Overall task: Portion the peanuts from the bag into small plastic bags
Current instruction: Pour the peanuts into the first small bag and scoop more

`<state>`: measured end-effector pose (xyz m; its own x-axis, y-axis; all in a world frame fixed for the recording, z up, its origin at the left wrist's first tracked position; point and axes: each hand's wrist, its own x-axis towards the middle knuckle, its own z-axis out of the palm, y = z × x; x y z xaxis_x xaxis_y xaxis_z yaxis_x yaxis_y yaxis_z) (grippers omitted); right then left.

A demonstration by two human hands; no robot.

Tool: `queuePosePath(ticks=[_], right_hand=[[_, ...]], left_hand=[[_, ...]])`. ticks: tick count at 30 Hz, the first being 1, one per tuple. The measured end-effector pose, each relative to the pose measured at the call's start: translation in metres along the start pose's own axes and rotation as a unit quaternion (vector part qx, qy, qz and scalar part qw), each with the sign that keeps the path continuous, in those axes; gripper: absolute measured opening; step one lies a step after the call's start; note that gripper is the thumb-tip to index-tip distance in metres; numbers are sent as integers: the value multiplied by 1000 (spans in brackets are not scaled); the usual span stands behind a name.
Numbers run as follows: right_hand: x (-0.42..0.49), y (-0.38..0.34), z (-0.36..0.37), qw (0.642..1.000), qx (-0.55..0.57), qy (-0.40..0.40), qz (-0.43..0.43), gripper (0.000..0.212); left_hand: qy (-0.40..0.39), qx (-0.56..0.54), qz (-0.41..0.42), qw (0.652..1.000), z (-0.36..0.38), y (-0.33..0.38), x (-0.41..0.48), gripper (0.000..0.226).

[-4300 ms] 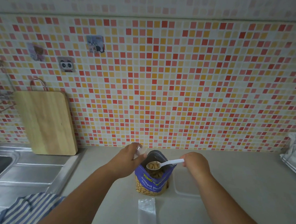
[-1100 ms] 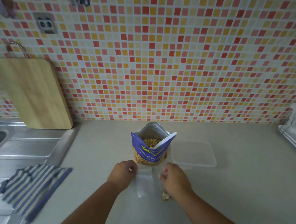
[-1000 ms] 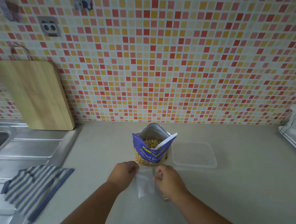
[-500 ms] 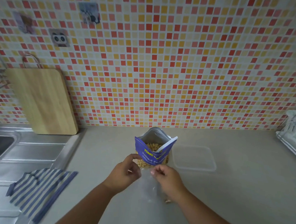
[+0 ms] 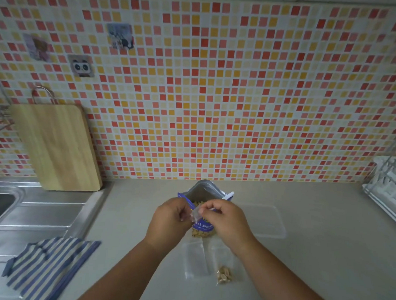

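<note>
The blue peanut bag [image 5: 202,228] stands open on the counter, with a white spoon handle [image 5: 228,195] sticking out of its top right. In front of it my left hand [image 5: 169,219] and my right hand [image 5: 225,220] pinch the top of a small clear plastic bag [image 5: 196,215] between their fingertips, held up in the air. On the counter below lie an empty clear bag [image 5: 195,261] and, to its right, a clear bag holding a few peanuts [image 5: 224,274].
A clear plastic lid [image 5: 263,222] lies flat to the right of the peanut bag. A striped blue cloth [image 5: 49,263] lies on the steel sink drainer [image 5: 40,212] at the left. A wooden cutting board [image 5: 57,144] leans on the tiled wall. A white dish rack [image 5: 390,189] sits far right.
Both hands have lifted a small clear bag off the counter up in front of the peanut bag. The spoon, earlier in my right hand, now rests in the peanut bag.
</note>
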<state>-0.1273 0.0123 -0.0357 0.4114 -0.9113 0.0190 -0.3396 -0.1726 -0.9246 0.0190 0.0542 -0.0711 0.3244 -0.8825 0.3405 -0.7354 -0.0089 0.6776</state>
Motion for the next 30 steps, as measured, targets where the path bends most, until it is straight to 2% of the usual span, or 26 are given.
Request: queuePosePath(ticks=[3, 5, 6, 9, 10, 15, 17, 18, 19, 21, 22, 23, 26, 30], right_hand=[[4, -13, -4, 996, -72, -37, 29, 15], [7, -20, -8, 994, -99, -47, 27, 19], [9, -24, -10, 992, -114, -48, 21, 22], [14, -32, -14, 986, -159, -50, -8, 26], [15, -33, -14, 986, -155, -53, -10, 26], [21, -37, -19, 986, -147, -77, -30, 29], [27, -38, -24, 990, -129, -52, -28, 27], [34, -36, -26, 987, -158, -28, -32, 26], [41, -33, -27, 972, -231, -17, -41, 26], [53, -27, -25, 904, -423, -40, -40, 27], [57, -24, -22, 872, -486, -57, -24, 29], [60, -21, -18, 851, -520, -74, 4, 34], [68, -17, -9, 848, -519, -82, 72, 55], [72, -22, -9, 802, -584, -107, 61, 52]], left_hand=[[22, 96, 99, 990, -4, 11, 1, 23], [17, 116, 114, 986, -8, 17, 5, 20], [0, 106, 106, 989, -10, 19, 7, 25], [-80, 60, 75, 992, -19, 28, 12, 65], [-96, 53, 66, 992, -22, 33, 14, 72], [-105, 35, 54, 992, -26, 34, 23, 47], [-106, 14, 33, 994, -27, 27, 26, 41], [-110, 9, 21, 994, -29, 25, 28, 40], [-116, 9, 11, 993, -29, 24, 29, 39], [-135, 27, 0, 991, -29, 21, 31, 42], [-143, 42, -2, 989, -28, 20, 31, 44], [-149, 58, -4, 987, -27, 18, 32, 45], [-154, 83, -13, 985, -22, 15, 36, 42], [-167, 107, -28, 980, -18, 15, 40, 40]])
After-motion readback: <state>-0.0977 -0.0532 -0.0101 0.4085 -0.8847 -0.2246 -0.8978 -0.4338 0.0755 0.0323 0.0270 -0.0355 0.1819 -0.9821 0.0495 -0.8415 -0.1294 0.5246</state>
